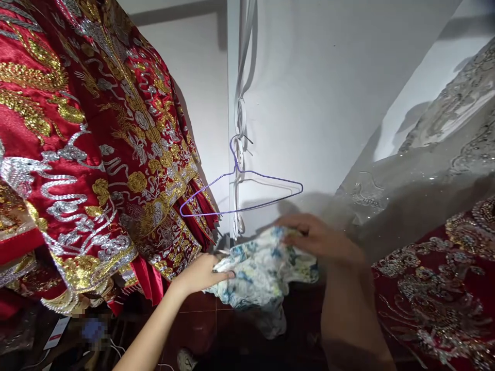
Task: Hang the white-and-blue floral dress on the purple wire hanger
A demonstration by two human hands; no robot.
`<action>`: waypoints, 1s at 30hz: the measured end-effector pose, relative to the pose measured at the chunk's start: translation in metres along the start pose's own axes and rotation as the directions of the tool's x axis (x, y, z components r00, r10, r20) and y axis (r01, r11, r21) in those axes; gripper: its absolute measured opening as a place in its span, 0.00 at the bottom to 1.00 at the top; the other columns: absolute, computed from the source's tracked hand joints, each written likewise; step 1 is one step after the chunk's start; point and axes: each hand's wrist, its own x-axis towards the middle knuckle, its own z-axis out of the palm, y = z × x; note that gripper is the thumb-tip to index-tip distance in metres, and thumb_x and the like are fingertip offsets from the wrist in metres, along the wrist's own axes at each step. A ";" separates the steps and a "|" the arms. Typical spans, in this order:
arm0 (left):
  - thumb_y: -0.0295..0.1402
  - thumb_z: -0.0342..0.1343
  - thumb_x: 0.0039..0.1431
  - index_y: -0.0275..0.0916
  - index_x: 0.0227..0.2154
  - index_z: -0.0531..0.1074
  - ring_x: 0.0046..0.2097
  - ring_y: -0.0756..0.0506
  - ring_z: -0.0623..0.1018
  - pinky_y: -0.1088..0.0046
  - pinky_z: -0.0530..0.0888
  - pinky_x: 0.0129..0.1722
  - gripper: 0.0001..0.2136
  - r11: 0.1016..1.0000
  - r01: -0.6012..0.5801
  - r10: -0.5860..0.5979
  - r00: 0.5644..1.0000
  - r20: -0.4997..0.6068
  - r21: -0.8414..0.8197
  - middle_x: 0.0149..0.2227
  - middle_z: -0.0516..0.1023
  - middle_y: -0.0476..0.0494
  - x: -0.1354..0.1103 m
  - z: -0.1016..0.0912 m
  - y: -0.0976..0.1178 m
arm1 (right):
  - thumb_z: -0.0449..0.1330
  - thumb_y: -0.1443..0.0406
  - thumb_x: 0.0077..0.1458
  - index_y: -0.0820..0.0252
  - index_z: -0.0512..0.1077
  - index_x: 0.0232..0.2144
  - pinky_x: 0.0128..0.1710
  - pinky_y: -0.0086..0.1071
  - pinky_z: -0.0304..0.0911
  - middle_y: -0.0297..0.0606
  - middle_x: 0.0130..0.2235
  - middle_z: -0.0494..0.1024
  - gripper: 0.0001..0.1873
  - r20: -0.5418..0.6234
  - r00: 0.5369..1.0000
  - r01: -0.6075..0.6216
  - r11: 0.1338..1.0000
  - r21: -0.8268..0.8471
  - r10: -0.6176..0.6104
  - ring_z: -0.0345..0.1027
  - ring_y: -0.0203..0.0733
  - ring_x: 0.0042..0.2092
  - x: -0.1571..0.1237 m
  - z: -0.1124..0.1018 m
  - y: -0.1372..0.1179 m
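Note:
A bunched white garment (251,273) with blue and yellow-green floral print hangs between my two hands. My left hand (204,273) grips its left edge, thumb on top of the cloth. At its upper right, my right hand (305,232) pinches the fabric; it is slightly blurred and in shadow. What kind of garment it is cannot be made out in the crumpled folds. Just above, a bare purple wire hanger (242,210) hangs against the wall, apart from both hands.
Red jackets (127,113) with gold and silver embroidery hang close on the left. A sheer beaded gown (417,170) and a dark red sequined garment (444,288) are at the right. White cords (243,62) run down the wall. Cables and small items lie low at left.

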 end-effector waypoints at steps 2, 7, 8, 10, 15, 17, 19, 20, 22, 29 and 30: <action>0.49 0.60 0.54 0.41 0.18 0.64 0.24 0.46 0.66 0.71 0.60 0.27 0.20 0.976 0.093 -0.098 0.995 0.013 0.195 0.20 0.67 0.50 -0.002 -0.014 -0.010 | 0.60 0.59 0.60 0.57 0.78 0.39 0.24 0.28 0.58 0.31 0.24 0.71 0.10 -0.205 0.979 -0.015 1.000 -0.020 0.011 0.62 0.35 0.24 0.013 -0.002 0.014; 0.46 0.50 0.63 0.40 0.25 0.70 0.34 0.41 0.75 0.68 0.68 0.36 0.17 0.872 0.197 -0.214 0.977 -0.014 0.448 0.31 0.77 0.41 -0.004 -0.054 -0.032 | 0.50 0.58 0.65 0.52 0.71 0.51 0.33 0.33 0.65 0.35 0.31 0.76 0.17 -0.255 0.961 -0.166 0.962 -0.217 0.108 0.70 0.44 0.33 0.051 0.029 0.075; 0.43 0.49 0.63 0.40 0.27 0.72 0.39 0.39 0.76 0.66 0.69 0.41 0.15 0.871 0.174 -0.185 0.982 -0.021 0.460 0.35 0.78 0.40 -0.002 -0.061 -0.033 | 0.50 0.57 0.65 0.53 0.72 0.49 0.35 0.34 0.66 0.36 0.33 0.77 0.16 -0.269 0.958 -0.169 0.957 -0.234 0.103 0.72 0.45 0.36 0.054 0.033 0.086; 0.38 0.47 0.64 0.40 0.34 0.74 0.48 0.37 0.75 0.63 0.68 0.50 0.12 0.869 0.105 -0.077 0.994 -0.078 0.483 0.44 0.78 0.38 0.002 -0.074 -0.033 | 0.50 0.56 0.65 0.53 0.73 0.45 0.39 0.35 0.67 0.37 0.35 0.79 0.16 -0.301 0.949 -0.167 0.956 -0.241 0.090 0.73 0.48 0.40 0.052 0.032 0.104; 0.35 0.45 0.67 0.40 0.33 0.69 0.50 0.39 0.71 0.60 0.67 0.52 0.10 0.858 -0.087 0.259 0.924 -0.281 0.506 0.44 0.74 0.39 0.011 -0.094 -0.006 | 0.50 0.52 0.64 0.54 0.74 0.44 0.41 0.35 0.67 0.37 0.38 0.80 0.18 -0.361 0.929 -0.187 0.948 -0.260 0.084 0.73 0.50 0.43 0.034 0.009 0.116; 0.36 0.45 0.68 0.40 0.32 0.67 0.46 0.41 0.72 0.64 0.69 0.49 0.10 0.876 -0.137 0.314 0.890 -0.331 0.462 0.40 0.73 0.42 0.016 -0.096 0.009 | 0.51 0.52 0.64 0.55 0.74 0.43 0.41 0.35 0.67 0.38 0.38 0.80 0.18 -0.347 0.934 -0.190 0.940 -0.284 0.084 0.73 0.50 0.43 0.031 0.010 0.109; 0.36 0.46 0.68 0.40 0.35 0.68 0.41 0.44 0.73 0.68 0.70 0.44 0.09 0.899 -0.157 0.320 0.872 -0.370 0.408 0.37 0.74 0.45 0.024 -0.098 0.022 | 0.51 0.53 0.64 0.55 0.74 0.43 0.42 0.36 0.67 0.38 0.38 0.80 0.18 -0.288 0.955 -0.148 0.952 -0.267 0.067 0.73 0.49 0.43 0.031 0.018 0.099; 0.36 0.47 0.68 0.40 0.39 0.69 0.38 0.45 0.73 0.70 0.70 0.42 0.08 0.910 -0.159 0.319 0.858 -0.403 0.382 0.36 0.74 0.46 0.029 -0.099 0.027 | 0.51 0.54 0.64 0.55 0.74 0.44 0.43 0.35 0.67 0.38 0.40 0.80 0.17 -0.243 0.969 -0.111 0.964 -0.243 0.051 0.73 0.49 0.44 0.032 0.024 0.093; 0.36 0.50 0.66 0.40 0.49 0.69 0.35 0.47 0.74 0.72 0.69 0.37 0.12 0.925 -0.171 0.322 0.827 -0.462 0.339 0.37 0.76 0.46 0.038 -0.103 0.031 | 0.53 0.57 0.63 0.54 0.74 0.48 0.46 0.35 0.67 0.38 0.45 0.79 0.16 -0.169 0.986 -0.039 0.980 -0.196 0.005 0.72 0.48 0.48 0.031 0.034 0.082; 0.39 0.56 0.63 0.42 0.47 0.79 0.40 0.44 0.80 0.72 0.73 0.37 0.14 0.932 -0.273 0.357 0.803 -0.477 0.238 0.44 0.83 0.45 0.050 -0.130 0.026 | 0.59 0.66 0.50 0.54 0.59 0.65 0.34 0.33 0.67 0.32 0.30 0.75 0.38 -0.752 0.658 -0.202 0.949 -0.242 -0.052 0.70 0.42 0.31 0.009 0.017 0.086; 0.39 0.57 0.62 0.42 0.46 0.80 0.41 0.43 0.80 0.71 0.74 0.39 0.13 0.935 -0.280 0.352 0.798 -0.489 0.216 0.44 0.83 0.45 0.050 -0.131 0.026 | 0.61 0.65 0.49 0.55 0.56 0.66 0.33 0.33 0.66 0.32 0.30 0.75 0.42 -0.805 0.588 -0.210 0.947 -0.242 -0.076 0.70 0.43 0.32 0.006 0.008 0.090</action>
